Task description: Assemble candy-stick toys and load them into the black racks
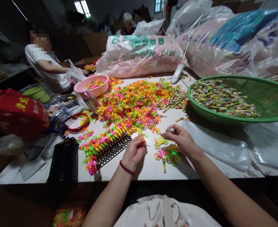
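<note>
My left hand (134, 152) is closed with a small orange plastic toy piece (143, 139) pinched at its fingertips. My right hand (182, 138) pinches a small patterned tube (171, 130) between thumb and fingers. Just left of my left hand lies a black slotted rack (114, 150), its far side and left end lined with colourful plastic pieces (106, 138). Below my right hand are a few loose pieces, among them a green one (173, 155), and a patterned tube (164, 164). A large heap of bright plastic pieces (134, 101) spreads beyond both hands.
A green mesh basket (273, 118) of small tubes stands at right, over clear plastic sheets (214, 145). At left are stacked black racks (63, 160), a pink basin (103, 90) and a red bag (16, 110). Big filled sacks (143, 60) line the back. A co-worker (48, 66) sits far left.
</note>
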Demonstrator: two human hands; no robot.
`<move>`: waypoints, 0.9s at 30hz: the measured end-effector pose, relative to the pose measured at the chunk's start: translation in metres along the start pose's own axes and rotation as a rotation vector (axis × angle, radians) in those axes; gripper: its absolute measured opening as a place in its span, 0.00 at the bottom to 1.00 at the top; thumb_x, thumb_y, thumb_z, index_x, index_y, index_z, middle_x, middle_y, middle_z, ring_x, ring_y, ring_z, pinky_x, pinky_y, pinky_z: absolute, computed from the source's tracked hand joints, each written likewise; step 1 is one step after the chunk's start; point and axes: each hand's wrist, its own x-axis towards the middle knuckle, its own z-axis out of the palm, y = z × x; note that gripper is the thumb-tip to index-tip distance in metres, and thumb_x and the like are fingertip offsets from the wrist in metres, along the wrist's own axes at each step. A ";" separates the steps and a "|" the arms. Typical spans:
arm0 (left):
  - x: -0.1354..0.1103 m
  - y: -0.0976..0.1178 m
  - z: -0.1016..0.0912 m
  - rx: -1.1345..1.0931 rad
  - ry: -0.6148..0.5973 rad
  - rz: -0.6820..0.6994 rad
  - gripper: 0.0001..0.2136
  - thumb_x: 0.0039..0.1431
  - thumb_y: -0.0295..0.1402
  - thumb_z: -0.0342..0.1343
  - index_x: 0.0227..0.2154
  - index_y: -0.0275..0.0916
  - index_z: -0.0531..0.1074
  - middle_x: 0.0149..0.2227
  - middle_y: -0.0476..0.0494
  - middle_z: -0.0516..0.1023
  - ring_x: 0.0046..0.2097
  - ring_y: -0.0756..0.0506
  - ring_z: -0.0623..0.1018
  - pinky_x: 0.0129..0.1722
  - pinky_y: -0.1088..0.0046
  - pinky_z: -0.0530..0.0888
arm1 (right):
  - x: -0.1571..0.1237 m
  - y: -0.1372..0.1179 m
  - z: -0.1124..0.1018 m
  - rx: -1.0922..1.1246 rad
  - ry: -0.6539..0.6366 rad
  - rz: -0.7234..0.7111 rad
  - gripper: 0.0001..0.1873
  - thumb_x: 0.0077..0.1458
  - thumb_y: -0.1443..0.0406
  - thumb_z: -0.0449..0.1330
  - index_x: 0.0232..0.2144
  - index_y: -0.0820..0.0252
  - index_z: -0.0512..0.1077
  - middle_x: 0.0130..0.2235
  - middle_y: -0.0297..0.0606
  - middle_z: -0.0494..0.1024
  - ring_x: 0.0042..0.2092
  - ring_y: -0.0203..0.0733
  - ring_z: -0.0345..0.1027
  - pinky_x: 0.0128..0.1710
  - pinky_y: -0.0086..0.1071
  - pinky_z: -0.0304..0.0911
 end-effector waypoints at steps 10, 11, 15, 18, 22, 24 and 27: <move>-0.044 -0.021 0.011 0.087 -0.158 -0.027 0.09 0.49 0.30 0.65 0.27 0.34 0.69 0.27 0.50 0.70 0.28 0.56 0.70 0.30 0.80 0.68 | -0.071 0.000 0.038 -0.280 -0.182 -0.155 0.14 0.61 0.56 0.55 0.42 0.56 0.75 0.31 0.33 0.76 0.32 0.38 0.68 0.33 0.30 0.63; -0.049 -0.022 0.012 0.114 -0.177 -0.023 0.11 0.48 0.32 0.66 0.27 0.34 0.69 0.26 0.50 0.70 0.27 0.56 0.69 0.28 0.81 0.67 | -0.072 -0.001 0.038 -0.291 -0.173 -0.171 0.14 0.62 0.57 0.54 0.42 0.56 0.74 0.32 0.33 0.76 0.33 0.38 0.68 0.34 0.30 0.63; -0.061 -0.027 0.015 0.147 -0.177 0.032 0.15 0.46 0.34 0.67 0.32 0.34 0.69 0.28 0.50 0.71 0.26 0.56 0.68 0.27 0.80 0.66 | -0.076 -0.004 0.036 -0.277 -0.188 -0.208 0.13 0.62 0.58 0.54 0.40 0.56 0.75 0.34 0.34 0.76 0.36 0.38 0.68 0.37 0.30 0.63; -0.066 -0.028 0.018 0.156 -0.198 0.056 0.16 0.46 0.37 0.67 0.32 0.35 0.67 0.27 0.51 0.70 0.25 0.56 0.68 0.25 0.80 0.65 | -0.080 -0.005 0.036 -0.206 -0.232 -0.154 0.13 0.62 0.57 0.54 0.38 0.57 0.74 0.34 0.34 0.76 0.36 0.38 0.68 0.37 0.29 0.63; -0.068 -0.032 0.019 0.230 -0.205 0.139 0.17 0.51 0.43 0.63 0.30 0.37 0.62 0.21 0.55 0.66 0.22 0.56 0.65 0.23 0.80 0.62 | -0.086 -0.007 0.037 -0.143 -0.260 -0.096 0.14 0.61 0.56 0.54 0.34 0.59 0.73 0.32 0.33 0.75 0.35 0.37 0.67 0.37 0.28 0.62; -0.067 -0.036 0.017 0.315 -0.185 0.196 0.16 0.55 0.45 0.59 0.30 0.38 0.62 0.20 0.56 0.65 0.21 0.56 0.64 0.22 0.80 0.62 | -0.088 -0.007 0.037 -0.156 -0.261 -0.087 0.15 0.62 0.55 0.53 0.32 0.59 0.72 0.30 0.33 0.73 0.34 0.36 0.66 0.36 0.28 0.61; -0.066 -0.040 0.014 0.443 -0.141 0.268 0.15 0.58 0.46 0.55 0.30 0.38 0.63 0.20 0.55 0.65 0.20 0.55 0.64 0.21 0.79 0.62 | -0.090 -0.006 0.035 -0.183 -0.258 -0.070 0.17 0.62 0.54 0.53 0.30 0.59 0.72 0.29 0.33 0.71 0.32 0.36 0.64 0.34 0.28 0.59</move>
